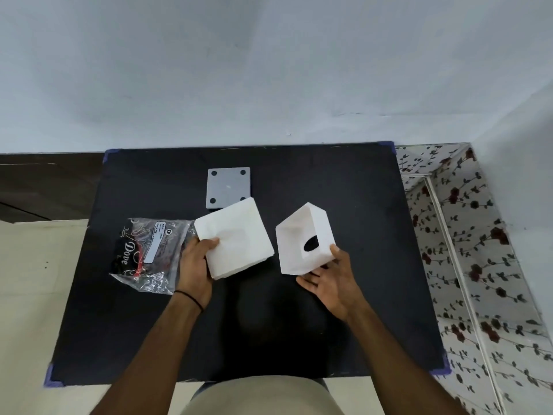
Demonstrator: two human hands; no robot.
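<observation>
Beige fabric covering the person's lap sits at the bottom edge, against the near side of the black rectangular table top.

1. Left: a crinkled clear plastic bag with dark printed contents lies flat on the table top.
2. The left hand grips the solid white foam block at its near corner, thumb on top and fingers hidden beneath. The block is tilted, just beside the bag.
3. Behind the block, a flat grey square plate with four dark corner holes lies on the table top.
4. The right hand holds the hollow white foam shell with an oval hole from below, thumb against its near right corner. The shell is tilted and apart from the block.
5. Far right: a floral-patterned surface.
</observation>
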